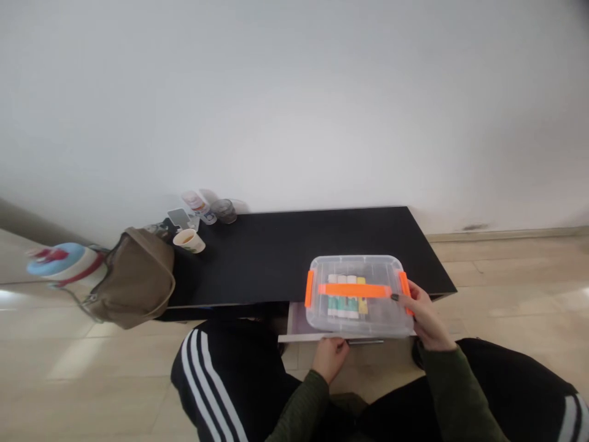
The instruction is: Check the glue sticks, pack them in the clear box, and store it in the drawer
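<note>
A clear plastic storage box with orange latches and an orange handle hangs over the front edge of the desk and a pulled-out drawer. Through its lid show several white-and-green tubes and a yellow one, side by side. My right hand grips the right end of the box, thumb on the lid by the latch. Below the box, my left hand is closed at the white front of the drawer, at the left end of its metal handle. The box hides most of the drawer's inside.
The black desk stands against a white wall. On its left are a paper cup with a brown drink, a glass jar, a spray can and a brown bag. A blue-lidded container is beyond the bag.
</note>
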`<state>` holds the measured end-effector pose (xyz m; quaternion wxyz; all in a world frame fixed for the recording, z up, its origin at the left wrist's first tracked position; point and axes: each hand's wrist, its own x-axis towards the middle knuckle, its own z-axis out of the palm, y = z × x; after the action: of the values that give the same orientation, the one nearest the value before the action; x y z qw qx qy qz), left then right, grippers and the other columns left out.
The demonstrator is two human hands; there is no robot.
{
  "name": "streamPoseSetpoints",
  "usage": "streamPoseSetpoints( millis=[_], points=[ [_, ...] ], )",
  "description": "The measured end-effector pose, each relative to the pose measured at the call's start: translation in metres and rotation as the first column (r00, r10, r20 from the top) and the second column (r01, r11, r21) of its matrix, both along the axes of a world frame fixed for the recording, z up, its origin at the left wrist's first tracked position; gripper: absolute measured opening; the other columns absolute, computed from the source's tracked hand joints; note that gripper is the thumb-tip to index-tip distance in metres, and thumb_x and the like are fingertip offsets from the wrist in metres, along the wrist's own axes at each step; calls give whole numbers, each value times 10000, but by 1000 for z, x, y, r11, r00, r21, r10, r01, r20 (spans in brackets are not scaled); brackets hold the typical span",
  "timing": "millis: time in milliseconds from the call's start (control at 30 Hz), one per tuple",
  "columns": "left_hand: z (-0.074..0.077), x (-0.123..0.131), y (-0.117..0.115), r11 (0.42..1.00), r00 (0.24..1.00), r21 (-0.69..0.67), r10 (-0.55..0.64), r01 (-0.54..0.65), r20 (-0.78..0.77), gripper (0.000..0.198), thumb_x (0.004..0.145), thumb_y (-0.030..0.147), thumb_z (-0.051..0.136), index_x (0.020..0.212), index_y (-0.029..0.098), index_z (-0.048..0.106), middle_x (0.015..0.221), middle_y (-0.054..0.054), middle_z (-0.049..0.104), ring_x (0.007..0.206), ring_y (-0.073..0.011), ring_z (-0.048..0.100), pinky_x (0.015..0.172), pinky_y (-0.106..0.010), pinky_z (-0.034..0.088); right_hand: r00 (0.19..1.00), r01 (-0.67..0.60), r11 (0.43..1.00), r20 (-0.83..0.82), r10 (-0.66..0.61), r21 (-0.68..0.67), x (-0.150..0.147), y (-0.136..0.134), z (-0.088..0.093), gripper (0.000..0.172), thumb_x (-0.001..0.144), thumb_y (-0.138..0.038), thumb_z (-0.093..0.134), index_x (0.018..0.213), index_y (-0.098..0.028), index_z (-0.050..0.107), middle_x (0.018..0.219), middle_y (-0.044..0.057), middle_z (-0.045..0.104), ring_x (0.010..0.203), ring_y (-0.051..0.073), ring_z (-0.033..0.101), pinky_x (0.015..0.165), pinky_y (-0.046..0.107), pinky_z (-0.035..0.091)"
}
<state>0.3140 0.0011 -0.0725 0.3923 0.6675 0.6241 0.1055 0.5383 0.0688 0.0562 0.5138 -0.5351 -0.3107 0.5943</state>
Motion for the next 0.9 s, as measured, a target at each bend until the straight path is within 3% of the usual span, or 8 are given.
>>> streamPoseSetpoints(
  millis=[133,233,333,400,467,600,733,900],
  points=[
    [18,-36,34,947,911,57,285,-315,299,255,833,280,453,804,175,683,740,-58,696,708,-174,636,631,-257,452,999,22,1000,-28,-22,5,-16,44,-18,367,571,-269,790,902,-165,669,657,-19,641,565,125,546,534,232,430],
    [45,-71,60,795,658,-72,546,-603,519,263,830,398,446,856,193,609,748,-53,677,669,-182,646,522,-244,464,999,-23,1000,47,23,-2,-19,72,-27,286,589,-321,755,796,-160,641,584,-40,575,524,109,488,500,226,372],
    [81,-95,91,706,517,-53,565,-706,643,344,834,517,453,870,194,566,746,-35,634,609,-169,624,465,-240,459,969,-110,994,220,109,-6,-17,94,-28,312,648,-414,714,822,-171,627,618,-36,580,552,124,506,521,238,373],
    [103,-99,115,727,580,22,528,-686,621,413,846,570,449,927,187,583,813,-53,642,637,-171,625,463,-235,453,893,-121,993,435,116,-15,-14,106,-24,358,699,-482,686,893,-188,624,650,-26,602,583,146,540,550,252,386],
    [120,-95,139,793,712,81,491,-604,502,466,843,602,481,1013,188,610,881,-81,670,687,-190,636,513,-250,463,749,-112,994,657,85,-1,-12,114,-19,393,741,-545,651,941,-207,626,676,-7,628,611,168,570,574,266,390],
    [136,-81,173,859,869,154,461,-488,180,510,838,554,560,1172,171,603,1023,-168,704,936,-305,657,760,-345,466,514,-186,982,855,74,27,-15,121,-10,398,867,-583,485,913,-225,654,694,43,659,649,205,603,600,287,383],
    [133,-78,183,876,890,160,438,-454,127,461,913,501,450,1185,160,599,1075,-191,696,1008,-330,639,817,-368,436,518,-204,978,853,68,46,-19,118,-12,439,930,-540,369,802,-219,639,723,65,672,685,211,610,625,289,390],
    [114,-90,185,847,822,106,465,-521,330,433,876,558,463,774,170,626,792,-94,683,776,-236,605,706,-308,420,617,-167,986,782,89,19,-12,115,-26,524,936,-581,288,747,-219,617,736,51,670,712,218,612,638,305,435]
  ],
)
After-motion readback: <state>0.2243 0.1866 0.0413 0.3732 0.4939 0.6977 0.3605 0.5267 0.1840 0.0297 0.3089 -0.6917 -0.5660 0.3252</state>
